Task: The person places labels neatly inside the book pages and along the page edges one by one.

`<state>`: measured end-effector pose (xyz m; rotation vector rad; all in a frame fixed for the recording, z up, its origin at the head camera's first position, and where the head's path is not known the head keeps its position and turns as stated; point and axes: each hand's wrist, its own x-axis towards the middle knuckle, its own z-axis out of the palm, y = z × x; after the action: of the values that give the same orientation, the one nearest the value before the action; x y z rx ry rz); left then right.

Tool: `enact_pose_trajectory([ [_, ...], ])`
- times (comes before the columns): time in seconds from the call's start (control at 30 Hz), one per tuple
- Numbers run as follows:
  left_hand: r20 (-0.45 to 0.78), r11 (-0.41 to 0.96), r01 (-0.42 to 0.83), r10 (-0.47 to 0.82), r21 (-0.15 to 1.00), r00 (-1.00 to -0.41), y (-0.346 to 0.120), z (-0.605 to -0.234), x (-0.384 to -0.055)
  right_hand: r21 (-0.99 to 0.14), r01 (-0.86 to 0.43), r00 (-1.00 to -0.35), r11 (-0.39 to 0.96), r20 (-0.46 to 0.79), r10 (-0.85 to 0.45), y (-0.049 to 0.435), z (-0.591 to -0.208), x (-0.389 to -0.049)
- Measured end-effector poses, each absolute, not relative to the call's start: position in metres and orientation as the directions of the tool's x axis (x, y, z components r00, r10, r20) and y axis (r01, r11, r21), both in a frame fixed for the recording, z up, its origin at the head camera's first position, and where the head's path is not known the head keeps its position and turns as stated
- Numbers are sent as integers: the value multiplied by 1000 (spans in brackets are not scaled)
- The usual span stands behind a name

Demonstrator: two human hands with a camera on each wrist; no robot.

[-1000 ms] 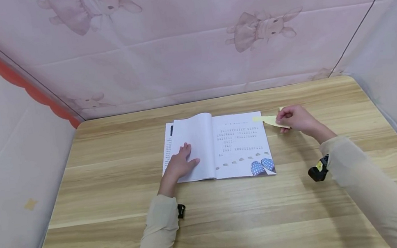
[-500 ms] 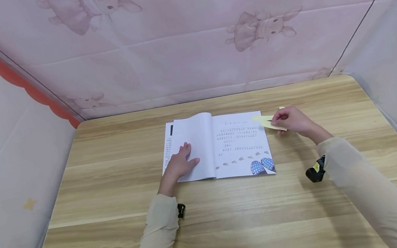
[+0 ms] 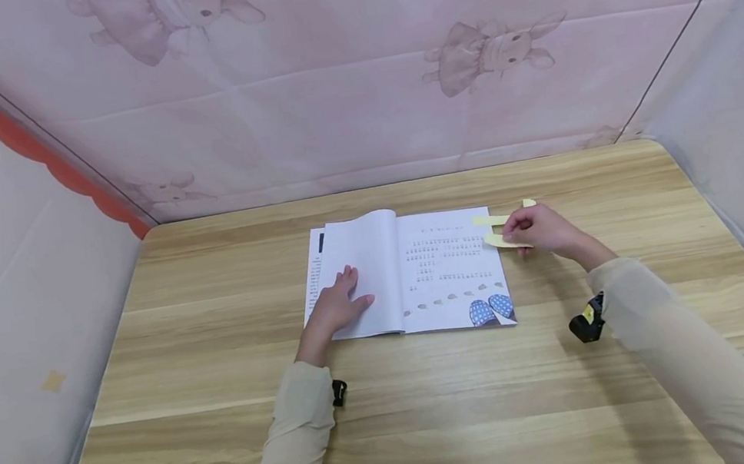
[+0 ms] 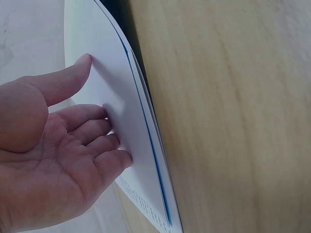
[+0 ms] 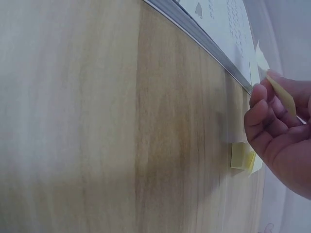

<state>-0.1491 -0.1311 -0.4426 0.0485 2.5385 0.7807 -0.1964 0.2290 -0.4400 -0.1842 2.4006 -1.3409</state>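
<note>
Pinching a yellow strip (image 3: 505,241) between thumb and fingertips, the right hand (image 3: 544,230) works at the edge of the open book (image 3: 454,311)! The strip's tip reaches left of that hand, over the page's margin, but whether it touches paper can't be told, and its other end is partly lost behind the fingers. Just ahead and left, a second strip (image 3: 487,221) overlaps the same page, its outer end near the knuckles. Beyond the hand sits a yellow pad (image 5: 238,155), mostly hidden from the head camera. Over to the left hand (image 3: 336,308): fingers relaxed, thumb spread away, resting on the left-hand page, which bulges toward the spine on that hand's right. Print peeks out past its left side, too small to read. The right wrist view crops the book to a corner.
</note>
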Motion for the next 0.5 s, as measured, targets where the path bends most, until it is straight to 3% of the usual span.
enact_pose_trajectory([
  [0.5,-419,834,-95,172,544,-891,-132,-447,-149,-864,111,-893,491,-304,-333,225,-442,-195],
])
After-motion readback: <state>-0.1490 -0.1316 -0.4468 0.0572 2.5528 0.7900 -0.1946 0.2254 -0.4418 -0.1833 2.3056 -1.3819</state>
